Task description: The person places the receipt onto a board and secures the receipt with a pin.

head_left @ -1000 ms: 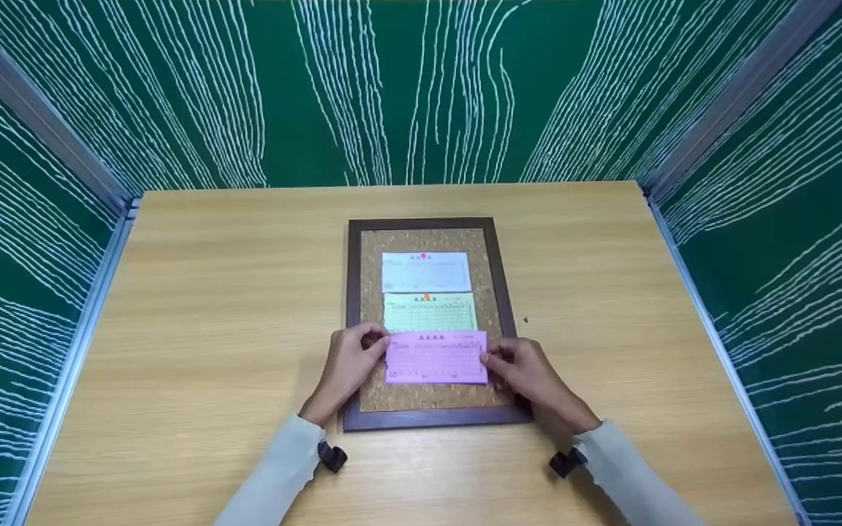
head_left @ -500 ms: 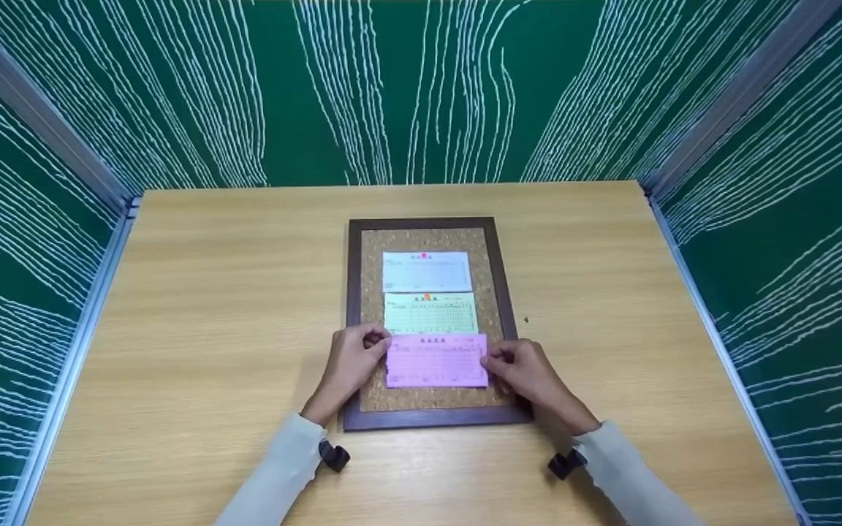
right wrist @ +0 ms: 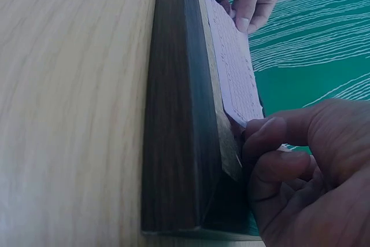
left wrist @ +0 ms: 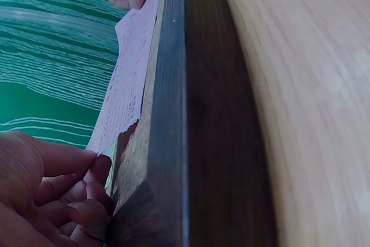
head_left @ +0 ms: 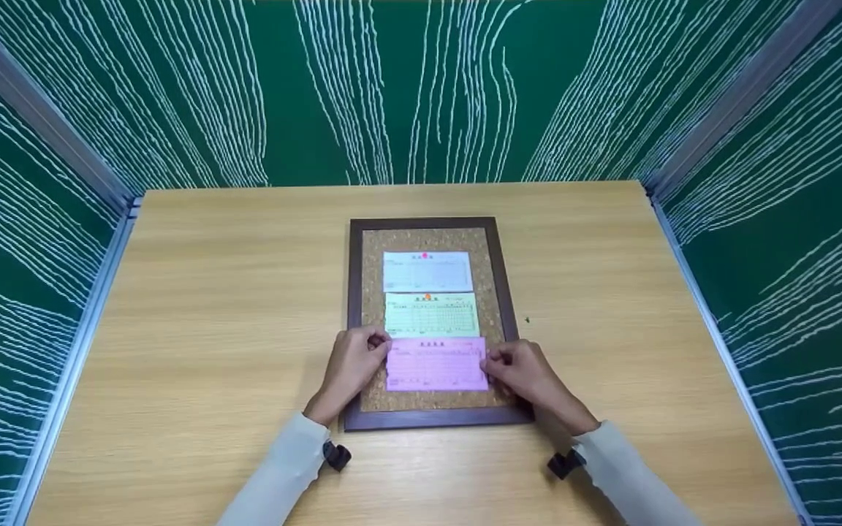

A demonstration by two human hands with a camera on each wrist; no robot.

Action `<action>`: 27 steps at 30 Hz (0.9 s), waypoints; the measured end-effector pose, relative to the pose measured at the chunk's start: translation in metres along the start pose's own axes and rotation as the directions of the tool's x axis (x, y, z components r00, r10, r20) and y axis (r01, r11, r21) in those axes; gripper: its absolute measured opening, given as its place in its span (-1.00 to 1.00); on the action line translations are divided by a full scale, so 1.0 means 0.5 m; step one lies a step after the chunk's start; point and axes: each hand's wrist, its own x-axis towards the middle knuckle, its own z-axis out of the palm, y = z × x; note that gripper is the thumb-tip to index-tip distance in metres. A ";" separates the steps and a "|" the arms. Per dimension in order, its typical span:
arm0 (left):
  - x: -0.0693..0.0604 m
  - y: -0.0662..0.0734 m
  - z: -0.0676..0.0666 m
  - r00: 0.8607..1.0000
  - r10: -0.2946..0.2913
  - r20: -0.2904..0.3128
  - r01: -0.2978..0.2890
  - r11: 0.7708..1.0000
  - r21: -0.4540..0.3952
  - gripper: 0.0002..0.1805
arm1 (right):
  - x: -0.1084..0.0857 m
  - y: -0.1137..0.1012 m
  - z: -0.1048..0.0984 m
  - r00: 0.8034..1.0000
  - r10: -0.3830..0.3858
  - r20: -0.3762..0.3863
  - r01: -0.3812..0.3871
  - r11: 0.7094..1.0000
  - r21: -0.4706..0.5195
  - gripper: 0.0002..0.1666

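A pink printed slip (head_left: pixel 436 364) lies over the lower part of a dark-framed cork board (head_left: pixel 428 400). My left hand (head_left: pixel 350 365) pinches its upper left corner between thumb and forefinger, as the left wrist view also shows. On the other side, my right hand (head_left: pixel 531 372) pinches the slip's right edge. Just above it sits a green slip (head_left: pixel 431 317) with an orange pushpin (head_left: pixel 427 296) at its top. Higher still is a pale blue slip (head_left: pixel 427 274) with a pink pushpin (head_left: pixel 425 256).
The board rests on a wooden table (head_left: pixel 231 307). Green panels (head_left: pixel 406 88) with white wavy lines enclose the back and sides. A tiny dark speck (head_left: pixel 527 320) lies right of the frame. Black bands (head_left: pixel 337 456) are worn at both wrists.
Both hands have brought the pink slip slightly down the board, toward the person. More of the green slip's lower part now shows. The other slips have stayed put.
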 end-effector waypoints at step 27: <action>0.005 -0.030 0.012 0.995 0.096 0.012 -0.096 0.984 0.149 -0.90 | 0.008 0.007 0.003 0.999 -0.015 -0.052 0.013 0.999 -0.047 -0.84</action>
